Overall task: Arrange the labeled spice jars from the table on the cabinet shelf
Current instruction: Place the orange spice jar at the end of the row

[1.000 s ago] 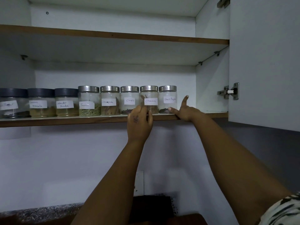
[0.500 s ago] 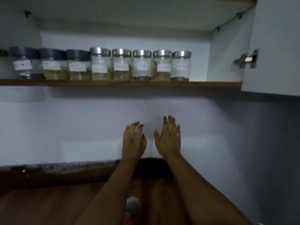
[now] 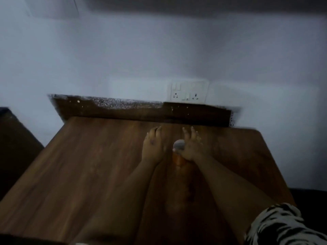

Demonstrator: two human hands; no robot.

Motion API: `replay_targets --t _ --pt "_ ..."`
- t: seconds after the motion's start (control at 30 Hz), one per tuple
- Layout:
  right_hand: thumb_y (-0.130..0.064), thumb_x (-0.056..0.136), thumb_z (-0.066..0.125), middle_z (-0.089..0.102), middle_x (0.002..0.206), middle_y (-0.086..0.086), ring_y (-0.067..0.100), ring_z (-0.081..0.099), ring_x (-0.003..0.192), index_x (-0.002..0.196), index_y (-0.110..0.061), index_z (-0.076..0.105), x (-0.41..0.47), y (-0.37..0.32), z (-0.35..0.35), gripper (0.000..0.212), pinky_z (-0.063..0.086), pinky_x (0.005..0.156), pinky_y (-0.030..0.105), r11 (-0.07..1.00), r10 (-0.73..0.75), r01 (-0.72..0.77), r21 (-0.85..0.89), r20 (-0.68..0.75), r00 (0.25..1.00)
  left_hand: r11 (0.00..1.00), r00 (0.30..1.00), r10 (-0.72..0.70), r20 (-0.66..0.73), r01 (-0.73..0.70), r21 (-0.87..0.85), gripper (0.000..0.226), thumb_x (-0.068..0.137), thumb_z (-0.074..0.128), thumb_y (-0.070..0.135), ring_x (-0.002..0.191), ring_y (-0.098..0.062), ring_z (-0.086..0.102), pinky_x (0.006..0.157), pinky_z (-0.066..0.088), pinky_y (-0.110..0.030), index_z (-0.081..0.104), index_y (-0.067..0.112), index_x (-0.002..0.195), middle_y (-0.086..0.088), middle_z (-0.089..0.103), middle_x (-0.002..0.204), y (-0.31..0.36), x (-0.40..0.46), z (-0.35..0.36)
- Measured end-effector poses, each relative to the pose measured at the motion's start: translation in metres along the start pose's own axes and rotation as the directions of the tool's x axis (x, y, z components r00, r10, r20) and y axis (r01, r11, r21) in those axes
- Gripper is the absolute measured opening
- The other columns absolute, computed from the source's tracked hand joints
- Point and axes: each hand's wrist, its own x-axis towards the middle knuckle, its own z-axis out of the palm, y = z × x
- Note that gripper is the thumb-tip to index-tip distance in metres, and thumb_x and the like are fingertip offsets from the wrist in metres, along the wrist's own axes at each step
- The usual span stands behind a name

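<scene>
Down at the near edge of the table (image 3: 88, 174), a striped sleeve (image 3: 283, 225) shows on the right and both forearms run away from it toward the middle. Left hand (image 3: 153, 147) hangs over the wood, fingers loosely spread, holding nothing. Right hand (image 3: 192, 147) is just beside the last spice jar (image 3: 179, 146) — silver lid up, something orange inside — and the thumb side looks to touch it, fingers still straight, so no grasp yet by my reading. The step looks like the pickup of this jar; the next move calls for the fingers to wrap the jar's body below the lid, then a lift up toward the shelf. Past the far edge sits a dark ledge (image 3: 141, 111), then a wall socket (image 3: 188, 92). The whole view is smeared and dim — the jar's label cannot be read, its base is hidden by the hand, and the cabinet shelf is out of view.
</scene>
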Motion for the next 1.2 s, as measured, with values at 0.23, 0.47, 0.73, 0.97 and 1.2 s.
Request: replay_targets --t 0.23,0.47,0.73,0.97,1.2 --pt "-0.044 0.079 0.073 0.031 0.148 0.013 0.035 0.042 0.130 0.146 -0.025 0.032 0.022 0.000 0.021 0.081 0.042 0.102 0.037 0.999 0.011 -0.004 -0.037 0.191 0.981 0.999 0.989 -0.042 0.139 0.046 -0.028 0.060 0.081 0.055 0.015 0.120 -0.028 0.051 0.103 0.045 -0.045 0.041 0.006 0.139 -0.012 0.045 0.137 -0.023 -0.028 0.018" --pt "-0.058 0.076 0.070 0.036 0.141 0.009 0.034 0.046 0.124 0.140 -0.033 0.039 0.017 -0.015 -0.014 0.075 0.048 0.090 0.042 0.979 0.107 -0.128 0.157 0.137 0.985 0.991 0.949 -0.052 0.311 0.087 -0.099 0.078 0.085 0.062 0.043 0.128 -0.019 0.040 0.102 0.039 -0.030 0.025 0.017 0.148 -0.005 0.034 0.145 -0.021 -0.044 0.028" --pt "-0.070 0.067 0.066 0.052 0.116 -0.006 0.016 0.051 0.105 0.100 -0.035 0.058 -0.019 -0.052 -0.062 0.049 0.035 0.059 0.021 0.949 0.083 -0.036 0.313 -0.138 0.987 0.921 0.989 -0.065 0.132 0.110 -0.374 0.101 0.073 0.080 0.045 0.132 -0.017 0.036 0.106 0.039 -0.033 0.020 0.017 0.150 -0.003 0.033 0.146 0.009 -0.019 0.013" --pt "-0.060 0.074 0.072 0.043 0.139 -0.002 0.020 0.045 0.123 0.136 -0.032 0.048 -0.032 -0.054 -0.098 0.072 0.044 0.089 0.030 0.790 0.026 -0.031 0.612 0.018 1.000 0.692 0.972 -0.164 0.167 0.234 -0.683 0.089 0.065 0.089 0.031 0.116 -0.020 0.053 0.088 0.053 -0.032 0.031 0.032 0.133 0.001 0.047 0.130 0.025 0.000 -0.014" --pt "-0.041 0.068 0.084 0.056 0.123 -0.006 0.017 0.055 0.110 0.117 -0.029 0.064 -0.041 -0.063 -0.113 0.054 0.055 0.088 0.035 0.514 0.145 0.116 0.850 -0.219 0.965 0.896 0.992 0.061 -0.113 -0.104 -0.431 0.102 0.064 0.083 0.053 0.116 -0.016 0.048 0.088 0.047 -0.028 0.026 0.014 0.139 -0.005 0.043 0.135 0.035 0.002 -0.040"
